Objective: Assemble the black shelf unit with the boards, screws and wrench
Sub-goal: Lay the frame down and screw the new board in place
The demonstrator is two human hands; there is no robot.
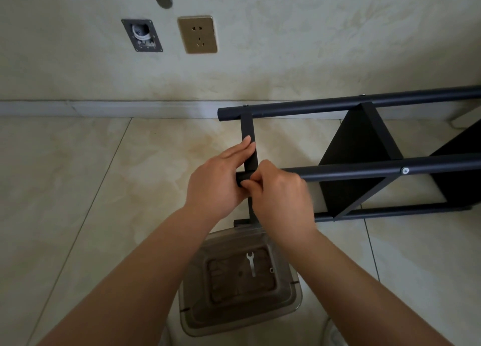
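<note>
The black shelf unit lies on its side on the tiled floor, its round poles running left to right. A black board stands between the pole ends at the left. My left hand holds the end of the near pole, fingers lying flat against the board's edge. My right hand pinches something small at that pole end; what it holds is hidden. A silver screw head shows further along the near pole. The white wrench lies in a clear plastic bin below my hands.
A second black board is fixed between the poles to the right. The wall with a socket and baseboard runs behind. Open floor tiles lie to the left.
</note>
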